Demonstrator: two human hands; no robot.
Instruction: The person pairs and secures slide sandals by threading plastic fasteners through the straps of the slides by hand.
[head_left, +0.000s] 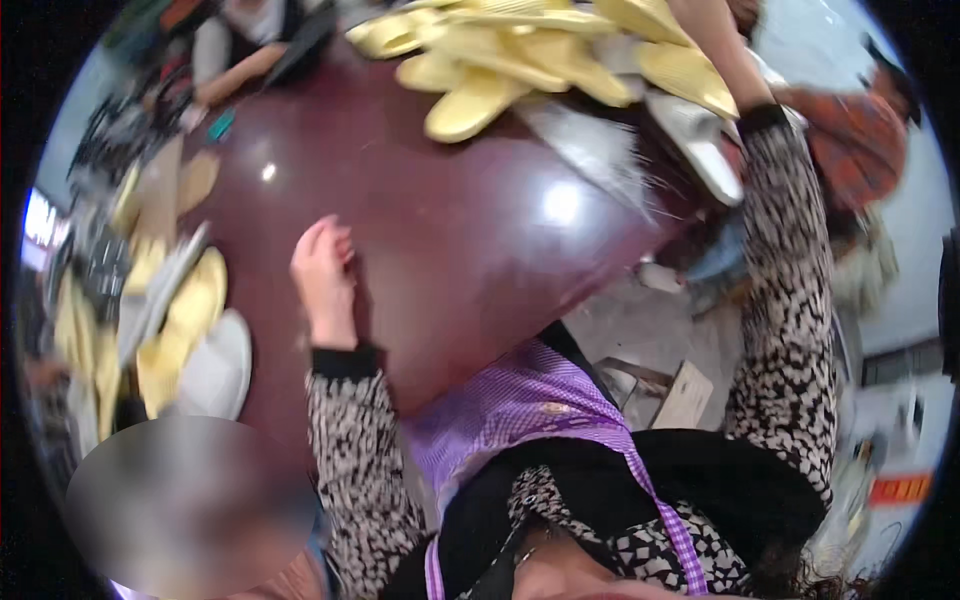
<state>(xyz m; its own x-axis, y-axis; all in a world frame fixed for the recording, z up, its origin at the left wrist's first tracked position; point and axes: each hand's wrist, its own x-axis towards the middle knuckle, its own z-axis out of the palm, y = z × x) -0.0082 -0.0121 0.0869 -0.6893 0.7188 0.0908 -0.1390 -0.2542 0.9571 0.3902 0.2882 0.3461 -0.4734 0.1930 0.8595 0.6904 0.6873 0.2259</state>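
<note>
Yellow slippers [505, 62] piled toward one o'clock from the loosely curled left hand [325, 270]; right hand out of frame, grip untellable.

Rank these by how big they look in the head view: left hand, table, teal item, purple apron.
Largest to smallest:
1. Table
2. Purple apron
3. Left hand
4. Teal item
</note>
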